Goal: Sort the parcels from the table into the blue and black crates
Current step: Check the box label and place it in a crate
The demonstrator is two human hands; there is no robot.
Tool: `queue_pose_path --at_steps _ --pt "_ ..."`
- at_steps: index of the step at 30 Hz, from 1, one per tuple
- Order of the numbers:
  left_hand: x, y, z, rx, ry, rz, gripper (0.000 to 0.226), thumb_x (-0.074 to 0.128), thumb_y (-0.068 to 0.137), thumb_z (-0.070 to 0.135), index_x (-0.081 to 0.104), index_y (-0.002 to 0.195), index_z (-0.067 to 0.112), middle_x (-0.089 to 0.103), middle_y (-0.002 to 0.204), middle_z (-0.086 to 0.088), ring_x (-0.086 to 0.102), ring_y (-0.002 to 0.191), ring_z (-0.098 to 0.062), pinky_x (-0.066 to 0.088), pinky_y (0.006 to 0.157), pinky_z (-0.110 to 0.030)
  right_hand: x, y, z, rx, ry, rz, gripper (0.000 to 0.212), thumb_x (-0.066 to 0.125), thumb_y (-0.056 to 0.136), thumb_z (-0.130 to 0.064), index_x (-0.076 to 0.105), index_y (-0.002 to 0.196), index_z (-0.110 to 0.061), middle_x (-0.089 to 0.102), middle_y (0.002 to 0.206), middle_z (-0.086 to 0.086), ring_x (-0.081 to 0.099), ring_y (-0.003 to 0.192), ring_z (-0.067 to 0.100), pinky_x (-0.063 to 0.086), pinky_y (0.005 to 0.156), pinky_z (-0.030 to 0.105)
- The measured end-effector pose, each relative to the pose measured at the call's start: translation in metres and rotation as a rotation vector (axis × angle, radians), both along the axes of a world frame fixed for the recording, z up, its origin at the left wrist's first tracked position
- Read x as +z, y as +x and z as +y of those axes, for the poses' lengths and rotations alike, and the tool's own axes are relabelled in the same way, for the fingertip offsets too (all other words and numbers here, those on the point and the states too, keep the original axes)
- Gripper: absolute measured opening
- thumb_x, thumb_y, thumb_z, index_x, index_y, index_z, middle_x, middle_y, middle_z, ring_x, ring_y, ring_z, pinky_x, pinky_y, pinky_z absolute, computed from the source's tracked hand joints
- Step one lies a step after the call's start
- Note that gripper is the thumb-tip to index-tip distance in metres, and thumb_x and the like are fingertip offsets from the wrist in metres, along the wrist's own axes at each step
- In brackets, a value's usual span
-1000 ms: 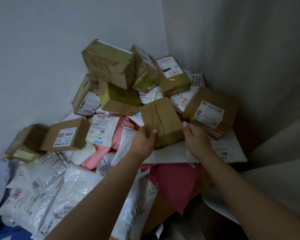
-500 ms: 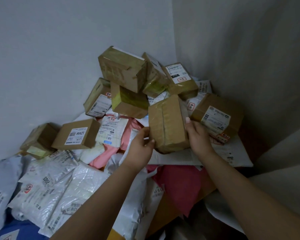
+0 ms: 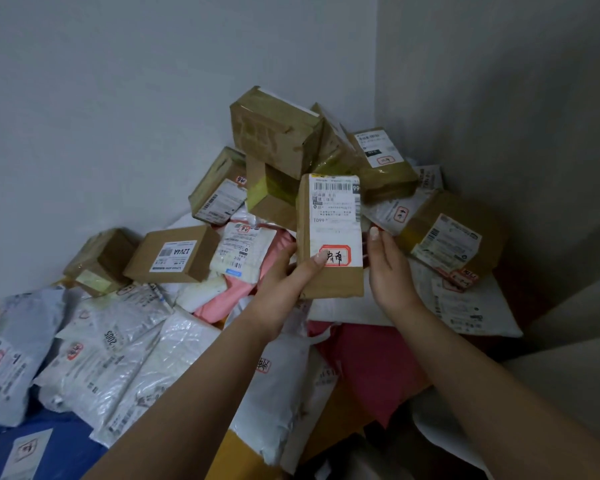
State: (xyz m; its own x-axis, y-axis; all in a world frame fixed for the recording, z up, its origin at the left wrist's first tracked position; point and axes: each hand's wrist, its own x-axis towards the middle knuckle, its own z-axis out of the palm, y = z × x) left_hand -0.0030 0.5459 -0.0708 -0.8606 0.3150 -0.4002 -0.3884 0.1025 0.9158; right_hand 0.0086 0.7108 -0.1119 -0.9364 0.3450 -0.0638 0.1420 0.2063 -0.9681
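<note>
Now we have tipped the small brown cardboard box [image 3: 329,237] upright off the pile, its white shipping label and red-bordered sticker facing us; our left hand [image 3: 284,282] grips its lower edge, our right hand [image 3: 390,271] steadies it, fingers straight. We judge it readable, crate next.

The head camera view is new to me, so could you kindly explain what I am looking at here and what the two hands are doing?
There is no machine here: the camera sits on a person's head, looking forward and down at their own bare arms. The left hand has a grip on a small cardboard box, thumb on its red-framed sticker, turned so the white shipping label faces the camera. The right hand is open beside the box; whether it touches it is unclear. Behind lies a heap of parcels in a room corner: brown boxes piled high, with white plastic mailers and pink mailers lower down.
</note>
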Motion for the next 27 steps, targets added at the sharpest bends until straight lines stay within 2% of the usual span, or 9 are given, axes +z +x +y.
queue_pose_path --at_steps 4,6,12,15,18,20,22,24,27 --pt "0.004 0.004 0.004 0.002 0.045 0.003 0.057 0.064 0.083 0.055 0.054 0.132 0.028 0.069 0.119 0.005 0.065 0.110 -0.011 0.050 0.097 -0.037 0.000 0.003 -0.005 0.043 -0.149 -0.067 0.040 0.025 0.097 -0.054 0.052 0.120 -0.035 0.062 0.106 -0.014 0.059 0.102 0.003 0.044 0.102 0.036" --pt "0.003 0.007 0.005 0.003 0.050 -0.008 0.055 0.061 0.085 0.056 0.055 0.131 0.028 0.069 0.119 0.004 0.065 0.110 -0.011 0.049 0.098 -0.037 0.000 0.004 -0.007 0.038 -0.203 -0.091 0.040 0.026 0.096 -0.058 0.051 0.120 -0.039 0.062 0.111 -0.013 0.058 0.109 0.006 0.043 0.105 0.036" --pt "0.000 0.022 0.003 0.025 0.026 -0.011 0.058 0.056 0.082 0.054 0.053 0.134 0.028 0.070 0.116 0.004 0.067 0.105 -0.009 0.054 0.090 -0.031 -0.010 0.005 -0.015 0.034 -0.283 -0.156 0.056 0.027 0.091 -0.068 0.060 0.118 -0.031 0.068 0.115 -0.002 0.063 0.110 0.013 0.046 0.102 0.047" --pt "-0.002 0.029 -0.006 0.090 -0.015 0.017 0.057 0.059 0.084 0.046 0.049 0.137 0.025 0.068 0.120 0.001 0.067 0.099 -0.001 0.054 0.077 -0.015 -0.014 0.007 -0.023 0.030 -0.294 -0.167 0.072 0.027 0.077 -0.081 0.061 0.118 -0.031 0.069 0.113 -0.003 0.064 0.108 0.013 0.047 0.100 0.046" --pt "-0.003 0.036 -0.016 0.148 -0.077 0.077 0.053 0.065 0.089 0.032 0.044 0.136 0.023 0.064 0.119 0.007 0.064 0.091 0.010 0.049 0.066 -0.006 -0.016 0.008 -0.033 0.014 -0.298 -0.135 0.074 0.028 0.082 -0.079 0.060 0.122 -0.025 0.069 0.111 -0.004 0.065 0.105 0.011 0.050 0.096 0.041" --pt "-0.004 0.041 -0.025 0.168 -0.092 0.125 0.048 0.069 0.086 0.024 0.044 0.128 0.026 0.062 0.113 0.015 0.063 0.089 0.014 0.050 0.067 -0.007 -0.015 0.008 -0.043 0.012 -0.305 -0.117 0.067 0.030 0.090 -0.072 0.056 0.126 -0.022 0.067 0.112 -0.006 0.064 0.104 0.008 0.050 0.093 0.034" --pt "-0.006 0.046 -0.037 0.157 -0.155 0.201 0.043 0.076 0.079 0.029 0.050 0.112 0.036 0.066 0.101 0.026 0.061 0.092 0.015 0.052 0.073 -0.012 -0.012 0.011 -0.055 0.023 -0.317 -0.113 0.057 0.031 0.094 -0.065 0.051 0.126 -0.022 0.064 0.113 -0.008 0.062 0.105 0.009 0.050 0.094 0.035" --pt "-0.005 0.051 -0.052 0.154 -0.227 0.273 0.039 0.079 0.076 0.036 0.052 0.104 0.041 0.066 0.096 0.032 0.060 0.096 0.015 0.052 0.078 -0.015 -0.009 0.015 -0.066 0.030 -0.305 -0.111 0.066 0.031 0.088 -0.067 0.046 0.131 -0.019 0.061 0.118 -0.005 0.060 0.107 0.012 0.048 0.096 0.035" --pt "-0.005 0.061 -0.077 0.213 -0.292 0.335 0.025 0.072 0.086 0.038 0.063 0.108 0.033 0.070 0.096 0.017 0.065 0.092 0.001 0.054 0.077 -0.022 -0.001 0.022 -0.083 -0.012 -0.236 -0.100 0.060 0.030 0.096 -0.057 0.039 0.136 -0.013 0.053 0.119 -0.004 0.052 0.108 0.013 0.040 0.091 0.028"
